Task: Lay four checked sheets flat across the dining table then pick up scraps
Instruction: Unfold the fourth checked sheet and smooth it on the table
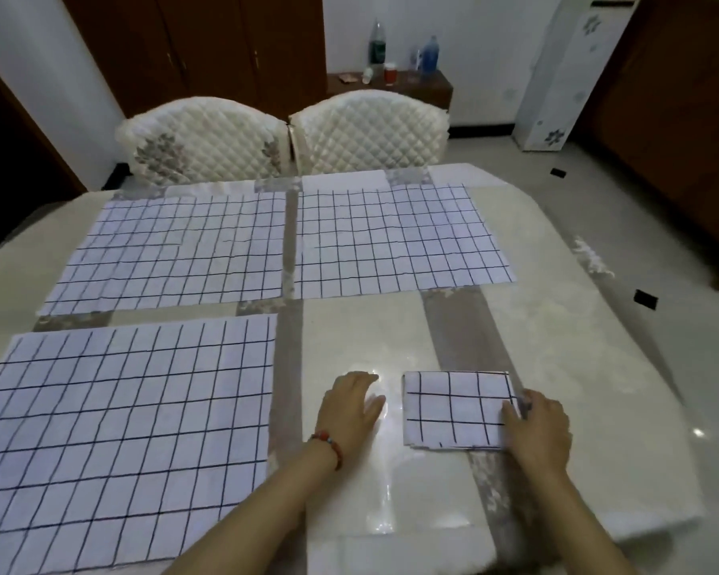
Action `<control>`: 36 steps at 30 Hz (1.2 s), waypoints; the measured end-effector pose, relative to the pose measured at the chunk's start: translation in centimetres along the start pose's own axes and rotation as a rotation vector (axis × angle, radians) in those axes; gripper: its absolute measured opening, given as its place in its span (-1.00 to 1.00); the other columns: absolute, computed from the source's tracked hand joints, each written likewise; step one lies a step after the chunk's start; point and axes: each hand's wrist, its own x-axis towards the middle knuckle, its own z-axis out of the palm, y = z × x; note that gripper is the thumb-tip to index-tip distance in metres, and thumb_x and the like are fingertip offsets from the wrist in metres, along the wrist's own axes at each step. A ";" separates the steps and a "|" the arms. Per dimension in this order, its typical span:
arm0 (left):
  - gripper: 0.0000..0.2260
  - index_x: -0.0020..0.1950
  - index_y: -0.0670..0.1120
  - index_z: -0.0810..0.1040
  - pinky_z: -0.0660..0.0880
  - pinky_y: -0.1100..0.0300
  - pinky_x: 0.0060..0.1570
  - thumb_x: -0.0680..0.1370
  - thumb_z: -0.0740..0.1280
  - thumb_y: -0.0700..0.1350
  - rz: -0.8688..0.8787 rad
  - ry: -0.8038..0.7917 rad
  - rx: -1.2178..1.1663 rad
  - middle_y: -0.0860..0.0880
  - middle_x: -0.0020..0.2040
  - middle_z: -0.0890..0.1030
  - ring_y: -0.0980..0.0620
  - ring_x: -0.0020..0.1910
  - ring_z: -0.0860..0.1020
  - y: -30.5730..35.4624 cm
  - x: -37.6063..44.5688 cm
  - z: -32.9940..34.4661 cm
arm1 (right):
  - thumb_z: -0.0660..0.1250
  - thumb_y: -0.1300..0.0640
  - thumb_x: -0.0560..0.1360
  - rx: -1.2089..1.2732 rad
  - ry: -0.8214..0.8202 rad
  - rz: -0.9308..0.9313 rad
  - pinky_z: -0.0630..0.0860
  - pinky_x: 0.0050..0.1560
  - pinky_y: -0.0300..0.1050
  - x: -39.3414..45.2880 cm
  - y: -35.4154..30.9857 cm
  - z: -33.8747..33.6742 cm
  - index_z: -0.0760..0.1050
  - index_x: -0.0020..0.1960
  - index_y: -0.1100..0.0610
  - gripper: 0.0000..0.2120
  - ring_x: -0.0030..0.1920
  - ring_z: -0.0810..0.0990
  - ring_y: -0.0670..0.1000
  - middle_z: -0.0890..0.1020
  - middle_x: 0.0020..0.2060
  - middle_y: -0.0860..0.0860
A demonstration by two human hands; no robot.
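Pinching the right edge of the folded sheet [459, 408], the right hand [536, 429] had its fingers closed on the layers, probably to peel them open. The left hand [351, 408] lay flat and empty on the table [557, 325] just beside it. Three sheets were spread already, leaving the near right corner free.
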 end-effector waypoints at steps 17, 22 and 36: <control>-0.46 0.46 -0.09 0.11 0.14 0.10 0.42 0.54 0.24 -0.06 -0.107 0.179 -0.171 -0.06 0.49 0.18 -0.04 0.47 0.14 3.8 -0.8 -1.8 | 0.26 0.19 0.50 0.230 0.004 -0.374 0.44 -0.18 -0.09 -3.4 -6.3 -3.1 0.55 -0.07 0.14 -0.89 -0.13 0.55 0.07 0.59 -0.19 0.01; -0.48 0.38 0.07 0.28 0.14 0.05 0.38 0.42 0.19 0.11 0.341 0.369 -0.098 0.08 0.47 0.20 0.13 0.46 0.08 6.0 -2.4 -7.2 | 0.31 0.17 0.49 0.223 -0.072 -0.693 0.42 -0.14 -0.28 -7.2 -11.6 -6.7 0.60 -0.01 0.10 -0.88 -0.13 0.54 -0.09 0.65 -0.11 -0.04; -0.78 -0.31 0.04 0.56 0.48 0.44 -0.22 0.46 0.36 -0.26 0.206 0.393 -0.627 0.05 -0.32 0.60 0.28 -0.32 0.53 5.7 -9.7 -18.8 | 0.45 0.14 0.37 0.633 -0.478 -0.487 0.49 -0.29 -0.28 -14.7 -15.9 -11.0 0.56 -0.22 0.19 -0.87 -0.28 0.56 -0.02 0.58 -0.35 0.04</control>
